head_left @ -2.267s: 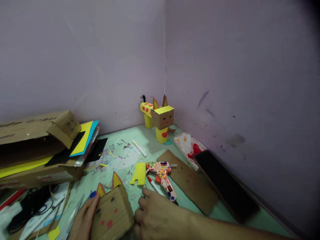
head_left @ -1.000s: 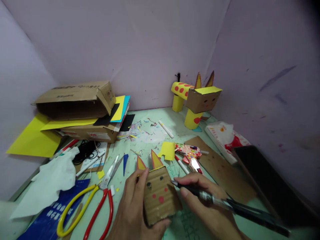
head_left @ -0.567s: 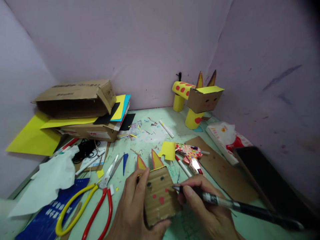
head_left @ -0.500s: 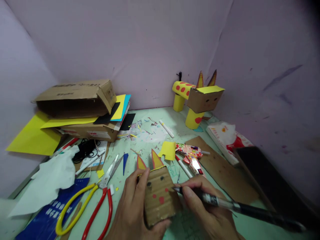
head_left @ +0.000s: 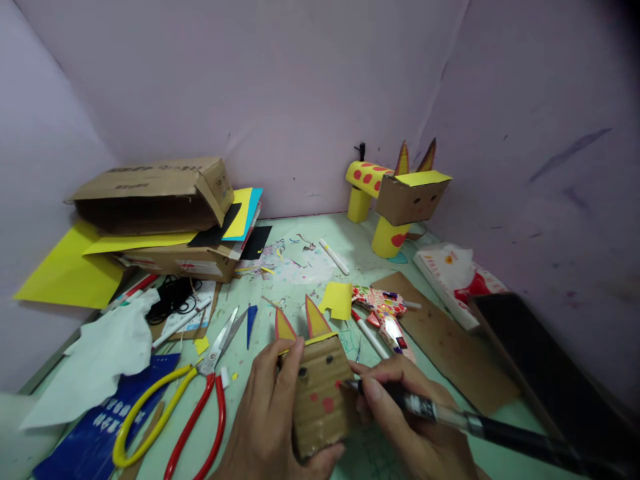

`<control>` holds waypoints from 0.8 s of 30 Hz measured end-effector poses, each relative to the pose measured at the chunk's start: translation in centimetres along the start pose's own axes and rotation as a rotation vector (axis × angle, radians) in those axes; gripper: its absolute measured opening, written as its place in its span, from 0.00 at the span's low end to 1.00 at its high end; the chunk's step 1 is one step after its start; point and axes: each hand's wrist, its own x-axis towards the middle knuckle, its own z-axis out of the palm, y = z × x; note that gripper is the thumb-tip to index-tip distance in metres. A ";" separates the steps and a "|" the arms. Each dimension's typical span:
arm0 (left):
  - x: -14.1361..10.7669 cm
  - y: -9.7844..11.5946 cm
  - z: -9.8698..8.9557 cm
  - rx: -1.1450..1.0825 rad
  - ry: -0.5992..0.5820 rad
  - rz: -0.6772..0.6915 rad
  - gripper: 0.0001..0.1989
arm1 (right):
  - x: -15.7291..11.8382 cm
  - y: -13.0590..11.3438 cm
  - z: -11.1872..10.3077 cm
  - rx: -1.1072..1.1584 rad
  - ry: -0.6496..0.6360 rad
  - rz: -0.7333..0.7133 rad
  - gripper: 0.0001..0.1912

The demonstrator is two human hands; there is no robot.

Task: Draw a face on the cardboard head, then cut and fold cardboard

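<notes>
Pale walls (head_left: 250, 87) back the desk (head_left: 350, 233); the left hand (head_left: 273, 413) clamps a small box (head_left: 320, 423), the right hand (head_left: 420, 443) pinches a pen (head_left: 470, 423). Drawing seems in hand; the next stroke needs steadiness.

The light is soft and dim, the frame's top-right corner black, the pen (head_left: 477, 423) slightly blurred.

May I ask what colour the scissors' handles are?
One yellow handle and one red handle, best in the head view.
</notes>
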 end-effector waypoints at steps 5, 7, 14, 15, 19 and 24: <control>0.1 0.1 0.0 -0.001 0.015 0.001 0.45 | 0.1 -0.2 -0.2 -0.118 0.030 -0.015 0.15; 0.1 0.0 0.1 0.008 0.012 0.000 0.44 | 0.2 -0.3 -0.2 -0.132 0.037 -0.009 0.15; -0.1 0.0 0.1 0.023 -0.002 0.017 0.45 | 0.0 -0.2 -0.2 -0.118 0.005 -0.001 0.15; 0.0 0.1 0.0 0.020 0.002 0.010 0.46 | 0.0 -0.2 -0.2 -0.119 0.004 -0.005 0.15; 0.0 0.2 0.1 0.014 0.023 0.014 0.45 | 0.1 -0.4 -0.2 -0.136 0.013 -0.020 0.14; 0.0 0.1 0.1 0.026 0.018 0.015 0.43 | 0.1 -0.6 -0.1 -0.147 0.005 -0.019 0.14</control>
